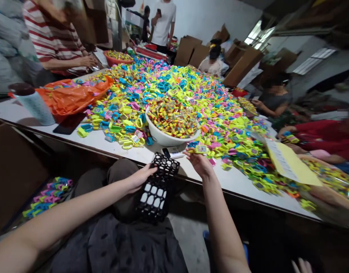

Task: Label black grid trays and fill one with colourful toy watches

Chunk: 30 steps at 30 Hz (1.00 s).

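Observation:
My left hand (141, 177) is closed on the edge of a black lattice holder (165, 167), which has rounded openings and stands over my lap at the table's edge. White shows through the openings in its lower part. My right hand (201, 163) pinches a yellow toy watch (201, 149) just above the table's front edge, beside the big pile. Between the hands, a white bowl (170, 141) full of small yellow-and-red wrapped pieces sits on the table. In front of it lies a small white item with a black end (174, 151).
Yellow, blue and pink toy watches (174, 81) are heaped across the white table (106, 146). At left are a tumbler (35, 106), a dark phone (69, 124) and an orange bag (69, 100). A yellow sheet (293, 163) lies right. Several people sit or stand around.

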Motion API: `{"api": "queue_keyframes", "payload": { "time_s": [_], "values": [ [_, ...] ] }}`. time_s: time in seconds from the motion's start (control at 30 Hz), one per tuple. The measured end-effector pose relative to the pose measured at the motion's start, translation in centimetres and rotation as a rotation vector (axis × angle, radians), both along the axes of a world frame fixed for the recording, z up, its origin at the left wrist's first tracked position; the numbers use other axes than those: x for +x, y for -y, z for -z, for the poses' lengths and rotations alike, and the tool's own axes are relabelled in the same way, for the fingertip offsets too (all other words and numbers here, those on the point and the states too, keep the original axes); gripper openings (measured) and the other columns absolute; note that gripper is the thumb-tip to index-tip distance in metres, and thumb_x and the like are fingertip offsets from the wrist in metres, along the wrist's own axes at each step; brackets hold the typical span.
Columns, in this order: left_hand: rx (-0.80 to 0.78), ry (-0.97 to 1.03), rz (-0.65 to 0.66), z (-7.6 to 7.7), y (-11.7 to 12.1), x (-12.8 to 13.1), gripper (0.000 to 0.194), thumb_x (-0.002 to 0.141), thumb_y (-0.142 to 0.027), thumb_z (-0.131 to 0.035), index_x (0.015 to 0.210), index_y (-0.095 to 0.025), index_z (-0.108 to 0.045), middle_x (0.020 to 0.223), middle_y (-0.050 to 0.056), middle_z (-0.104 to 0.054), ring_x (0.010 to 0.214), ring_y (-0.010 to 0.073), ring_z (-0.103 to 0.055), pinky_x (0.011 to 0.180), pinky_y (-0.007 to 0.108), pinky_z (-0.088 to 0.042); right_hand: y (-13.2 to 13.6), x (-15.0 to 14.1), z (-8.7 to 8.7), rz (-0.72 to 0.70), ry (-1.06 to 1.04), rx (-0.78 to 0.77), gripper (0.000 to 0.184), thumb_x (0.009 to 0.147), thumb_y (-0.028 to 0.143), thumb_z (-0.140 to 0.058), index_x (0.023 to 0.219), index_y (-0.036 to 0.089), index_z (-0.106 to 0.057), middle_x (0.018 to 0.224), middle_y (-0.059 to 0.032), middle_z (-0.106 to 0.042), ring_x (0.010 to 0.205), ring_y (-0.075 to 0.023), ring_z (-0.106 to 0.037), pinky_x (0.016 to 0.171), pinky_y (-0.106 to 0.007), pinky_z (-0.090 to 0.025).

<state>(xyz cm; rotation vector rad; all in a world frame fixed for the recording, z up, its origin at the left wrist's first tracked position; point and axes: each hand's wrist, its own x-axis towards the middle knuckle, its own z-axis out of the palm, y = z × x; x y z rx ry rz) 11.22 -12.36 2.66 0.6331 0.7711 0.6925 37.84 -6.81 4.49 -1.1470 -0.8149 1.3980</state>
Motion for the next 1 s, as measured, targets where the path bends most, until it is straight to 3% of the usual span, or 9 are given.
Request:
{"api": "queue_keyframes", "payload": {
  "time_s": [0.1, 0.23, 0.33, 0.43, 0.5, 0.6, 0.73, 0.8, 1.0],
  "values": [
    [-0.034, 0.026, 0.129, 1.9, -2.7, 6.8, 0.038, 0.083, -0.029, -0.052, 0.119, -0.018, -0.047, 0.108, 0.009, -0.060, 0.093, 0.0169, -0.059, 0.092, 0.034, -0.043, 2.0, 4.3, 1.0, 0.237, 0.003, 0.042, 0.030, 0.058, 0.017, -0.068, 0.087, 0.020, -0.060, 0.091, -0.0009, -0.065, 0.083, -0.0128, -0.063, 0.068, -0.021, -0.048],
    [-0.075, -0.018, 0.137, 4.7, -4.2, 14.8, 0.033, 0.087, -0.025, -0.044, 0.118, -0.014, -0.044, 0.109, 0.011, -0.059, 0.088, 0.0147, -0.060, 0.086, 0.031, -0.047, 4.0, 7.3, 3.9, 0.398, 0.103, 0.041, 0.039, 0.058, 0.032, -0.074, 0.092, 0.020, -0.060, 0.089, -0.0006, -0.066, 0.060, -0.0069, -0.056, 0.059, -0.021, -0.045],
    [-0.033, -0.040, 0.127, 5.7, -4.3, 18.9, 0.034, 0.088, -0.027, -0.041, 0.121, -0.016, -0.042, 0.115, 0.012, -0.056, 0.094, 0.0164, -0.059, 0.084, 0.033, -0.047, 4.1, 8.3, 6.4, 0.413, 0.302, -0.035, 0.047, 0.061, 0.046, -0.070, 0.098, 0.019, -0.058, 0.097, -0.0059, -0.066, 0.070, -0.0124, -0.059, 0.063, -0.025, -0.044],
    [0.056, -0.093, 0.101, 5.5, -4.7, 21.2, 0.039, 0.085, -0.029, -0.048, 0.122, -0.018, -0.043, 0.118, 0.012, -0.055, 0.102, 0.0206, -0.056, 0.088, 0.036, -0.045, 3.2, 9.2, 8.1, 0.444, 0.474, -0.015, 0.049, 0.065, 0.052, -0.063, 0.097, 0.016, -0.059, 0.104, -0.0093, -0.064, 0.092, -0.0187, -0.058, 0.078, -0.030, -0.043],
    [0.137, -0.134, 0.066, 5.1, -5.3, 21.6, 0.043, 0.082, -0.029, -0.052, 0.122, -0.017, -0.044, 0.123, 0.013, -0.052, 0.113, 0.0232, -0.049, 0.096, 0.038, -0.039, 2.3, 9.7, 8.5, 0.440, 0.506, 0.025, 0.048, 0.067, 0.054, -0.058, 0.096, 0.015, -0.060, 0.107, -0.0088, -0.063, 0.103, -0.0197, -0.053, 0.087, -0.032, -0.040],
    [0.301, -0.200, 0.021, 4.8, -6.5, 20.1, 0.051, 0.078, -0.026, -0.056, 0.127, -0.016, -0.043, 0.135, 0.013, -0.040, 0.128, 0.0247, -0.031, 0.109, 0.038, -0.022, 1.1, 10.0, 8.5, 0.403, 0.528, 0.032, 0.046, 0.068, 0.053, -0.056, 0.094, 0.015, -0.060, 0.108, -0.0072, -0.062, 0.109, -0.0187, -0.050, 0.093, -0.032, -0.036],
    [0.989, -0.543, 0.108, 5.6, -8.1, 15.9, 0.058, 0.076, -0.015, -0.052, 0.132, -0.014, -0.039, 0.143, 0.011, -0.028, 0.136, 0.0242, -0.014, 0.113, 0.039, 0.000, 0.3, 9.8, 8.6, 0.417, 0.536, 0.007, 0.042, 0.070, 0.051, -0.056, 0.090, 0.015, -0.059, 0.103, -0.0063, -0.064, 0.104, -0.0174, -0.052, 0.092, -0.031, -0.037],
    [1.184, -0.728, 0.185, 6.2, -8.9, 14.0, 0.054, 0.077, -0.008, -0.045, 0.131, -0.016, -0.043, 0.143, 0.011, -0.028, 0.135, 0.0256, -0.015, 0.112, 0.043, 0.000, 0.1, 9.6, 8.8, 0.426, 0.527, 0.013, 0.040, 0.070, 0.050, -0.055, 0.090, 0.016, -0.057, 0.102, -0.0060, -0.064, 0.101, -0.0169, -0.054, 0.091, -0.031, -0.038],
    [1.297, -0.894, 0.275, 6.7, -9.7, 11.5, 0.052, 0.082, -0.003, -0.030, 0.126, -0.024, -0.048, 0.141, 0.008, -0.031, 0.129, 0.0236, -0.025, 0.109, 0.043, -0.011, -0.2, 9.7, 9.2, 0.418, 0.509, 0.017, 0.039, 0.070, 0.047, -0.056, 0.093, 0.016, -0.054, 0.095, -0.0051, -0.067, 0.094, -0.0162, -0.056, 0.091, -0.031, -0.037]
  ]
}}
